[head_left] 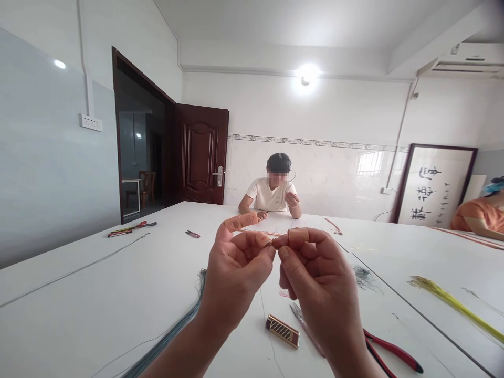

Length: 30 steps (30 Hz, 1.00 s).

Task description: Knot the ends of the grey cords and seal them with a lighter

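Both hands are raised over the white table, fingertips almost meeting. My left hand [240, 270] pinches with thumb and index finger, and tan tape wraps some of its fingers. Thumb and index finger of my right hand [321, 270] are pinched too, with tape around the index finger. Whatever lies between the fingertips is too small to make out. A thin thread [271, 344] runs down the table below the hands. Near it lie a patterned lighter [282, 331], a pointed metal tool [303, 317] partly behind my right wrist, and red-handled pliers [394, 349].
A blue-grey thread bundle [177, 333] lies left of my forearm, a yellow-green one [452, 304] to the right. Small snips [192, 234] and red-and-black tools [132, 229] lie farther left. Another person [275, 191] sits opposite; an orange sleeve [478, 212] shows at right.
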Tool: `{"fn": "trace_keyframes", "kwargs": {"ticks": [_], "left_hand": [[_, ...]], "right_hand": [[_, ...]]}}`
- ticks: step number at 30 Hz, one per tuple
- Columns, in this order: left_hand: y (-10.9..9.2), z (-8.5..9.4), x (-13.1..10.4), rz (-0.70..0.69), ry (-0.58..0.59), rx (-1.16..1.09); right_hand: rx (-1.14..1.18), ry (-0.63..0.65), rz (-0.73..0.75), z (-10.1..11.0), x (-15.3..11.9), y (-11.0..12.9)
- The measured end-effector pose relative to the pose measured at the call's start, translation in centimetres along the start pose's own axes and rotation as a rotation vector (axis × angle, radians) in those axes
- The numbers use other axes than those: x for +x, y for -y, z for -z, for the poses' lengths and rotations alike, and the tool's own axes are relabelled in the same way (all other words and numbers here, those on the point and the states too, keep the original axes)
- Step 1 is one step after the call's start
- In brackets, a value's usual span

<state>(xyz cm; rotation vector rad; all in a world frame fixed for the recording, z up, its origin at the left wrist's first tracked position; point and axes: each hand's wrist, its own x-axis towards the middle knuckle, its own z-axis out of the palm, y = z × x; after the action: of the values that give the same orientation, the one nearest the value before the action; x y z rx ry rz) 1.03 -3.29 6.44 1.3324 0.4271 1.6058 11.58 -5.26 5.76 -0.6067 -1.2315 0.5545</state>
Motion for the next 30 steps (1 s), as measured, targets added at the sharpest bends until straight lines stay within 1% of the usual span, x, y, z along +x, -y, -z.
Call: {"fn": "trace_keyframes", "kwargs": {"ticks": [4,7,10,16,21,23,26,28,30], "left_hand": [[0.35,0.15,-0.19,-0.207,-0.032,0.222],[0.55,0.24,-0.39,-0.314,-0.037,0.346],[0.54,0.22,-0.61,-0.361,-0.031,0.407],[0.47,0.21,-0.5,-0.394,-0.03,0.463],[0.81,0.49,-0.31,-0.536,0.017,0.565],[0.83,0.44,-0.39,-0.538,0.027,0.565],[0.68,0.27,-0.58,-0.437,0.02,0.491],[0.57,0.19,-0.67,-0.378,0.017,0.437],[0.53,0.16,-0.74,-0.367,0.017,0.4]], "right_hand": [[0.007,0.002,-0.007,-0.15,-0.08,0.04],[0.032,-0.001,-0.006,-0.23,-0.18,-0.05],[0.061,-0.008,-0.002,-0.23,-0.25,-0.22],[0.047,0.0,-0.01,-0.15,-0.2,-0.34],[0.007,0.015,-0.012,0.01,-0.14,-0.34],[0.038,0.012,0.001,0.04,-0.07,-0.37],[0.123,0.017,-0.022,0.16,0.11,-0.4],[0.181,0.026,-0.087,0.3,0.26,-0.32],[0.247,0.03,-0.171,0.42,0.4,-0.12]]}}
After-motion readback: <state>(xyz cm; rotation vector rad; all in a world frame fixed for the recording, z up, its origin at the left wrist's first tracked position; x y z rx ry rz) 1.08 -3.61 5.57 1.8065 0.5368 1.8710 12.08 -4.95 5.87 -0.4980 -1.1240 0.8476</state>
